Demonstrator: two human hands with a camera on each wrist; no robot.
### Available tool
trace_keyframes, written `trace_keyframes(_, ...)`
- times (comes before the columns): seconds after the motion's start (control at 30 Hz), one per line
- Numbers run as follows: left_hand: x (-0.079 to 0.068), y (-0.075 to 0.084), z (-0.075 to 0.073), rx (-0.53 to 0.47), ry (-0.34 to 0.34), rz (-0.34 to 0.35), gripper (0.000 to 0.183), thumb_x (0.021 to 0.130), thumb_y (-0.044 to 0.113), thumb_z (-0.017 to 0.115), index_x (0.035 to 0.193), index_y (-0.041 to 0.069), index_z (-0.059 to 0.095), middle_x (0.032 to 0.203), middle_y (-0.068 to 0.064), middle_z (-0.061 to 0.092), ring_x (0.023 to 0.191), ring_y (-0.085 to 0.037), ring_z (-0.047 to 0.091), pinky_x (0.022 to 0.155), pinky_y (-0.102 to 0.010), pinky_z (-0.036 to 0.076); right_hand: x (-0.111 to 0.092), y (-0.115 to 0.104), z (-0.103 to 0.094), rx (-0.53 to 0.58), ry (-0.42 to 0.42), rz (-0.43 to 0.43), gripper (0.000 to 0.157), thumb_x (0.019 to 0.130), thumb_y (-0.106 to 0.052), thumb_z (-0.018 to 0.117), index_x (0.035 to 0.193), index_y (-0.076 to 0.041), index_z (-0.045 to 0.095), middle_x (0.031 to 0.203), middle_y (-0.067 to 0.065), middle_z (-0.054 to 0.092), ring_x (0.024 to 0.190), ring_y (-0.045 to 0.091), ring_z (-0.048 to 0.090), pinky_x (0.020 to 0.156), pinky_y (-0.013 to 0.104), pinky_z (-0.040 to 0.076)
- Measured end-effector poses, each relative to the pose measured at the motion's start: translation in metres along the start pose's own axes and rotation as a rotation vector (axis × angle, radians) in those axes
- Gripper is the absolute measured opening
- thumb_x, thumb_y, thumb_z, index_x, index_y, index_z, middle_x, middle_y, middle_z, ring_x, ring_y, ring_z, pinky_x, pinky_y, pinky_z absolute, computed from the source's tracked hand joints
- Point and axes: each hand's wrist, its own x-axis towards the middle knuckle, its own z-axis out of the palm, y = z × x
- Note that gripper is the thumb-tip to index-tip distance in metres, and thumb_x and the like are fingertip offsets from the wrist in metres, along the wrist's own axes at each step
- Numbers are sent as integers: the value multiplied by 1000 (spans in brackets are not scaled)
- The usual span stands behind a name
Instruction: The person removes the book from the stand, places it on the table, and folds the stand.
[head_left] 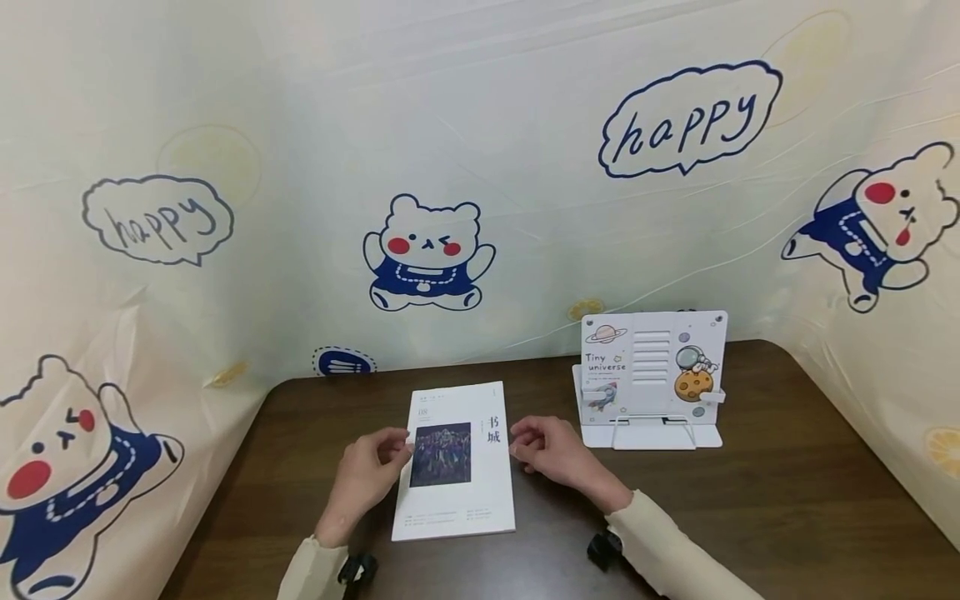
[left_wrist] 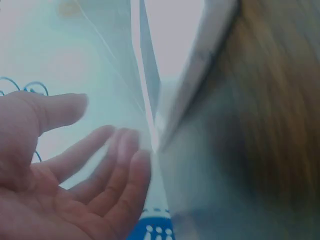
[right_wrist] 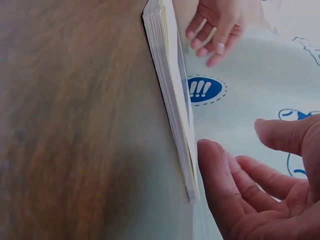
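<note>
White book: one, softbound (head_left: 480, 492), lying flat, cover up, on the bench; somewhat left of the middle between the side edges, top end near the far edge.
Cover: dark, purplish picture (head_left: 441, 454) left of centre; two large Chinese characters down the right; fine print along the bottom.
Left hand: one (head_left: 366, 473), at the book's left side; fingers slightly bent and a little apart, thumb well clear of them, gripping nothing. Contact with the book's edge: cannot tell.
Right hand: one (head_left: 557, 450), at the book's right side, between book and stand; fingers bent inward, thumb apart from them, nothing clamped. Fingertips just beside the page edges; touching or not, cannot tell.
Sleeves: two, cream (head_left: 678, 546), ending at the wrists.
Wrist devices: two, black (head_left: 604, 550), one at each wrist.
Bench: dark brown wood grain (head_left: 810, 500), far corners rounded.
Book stand: one, white (head_left: 651, 367), upright and leaning back slightly, near the bench's far right corner; printed "Tiny universe", with planet, rocket and astronaut; wire support at the front.
Backdrop: pale cloth (head_left: 525, 150) behind the far edge and along both sides; printed bears in blue, "happy" bubbles and lemon slices.
</note>
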Motion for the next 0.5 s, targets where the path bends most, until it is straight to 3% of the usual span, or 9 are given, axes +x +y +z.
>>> trace_keyframes(0.17, -5, 17, 8, -87, 34, 93, 27, 95, 16, 76, 121, 7, 75, 107, -6, 78, 92, -15, 72, 86, -37, 63, -7, -4, -5, -18, 52, -75, 23, 95, -7, 71, 115, 4, 71, 92, 9, 76, 68, 18, 69, 56, 26, 56)
trace_keyframes(0.33, -5, 33, 18, -145, 63, 179, 26, 93, 11, 77, 119, 10, 75, 106, -5, 78, 89, -15, 72, 79, -28, 62, -13, -6, -12, -53, 125, -115, 19, 94, -7, 72, 112, 0, 73, 93, 5, 78, 76, 11, 69, 65, 22, 56)
trace_keyframes(0.5, -5, 48, 26, -196, 71, 211, 28, 93, 12, 78, 121, 15, 74, 115, -6, 78, 94, -17, 76, 83, -33, 64, -18, -4, -21, -73, 193, -106, 16, 94, -9, 73, 110, -9, 74, 92, 0, 77, 79, 7, 68, 72, 23, 57)
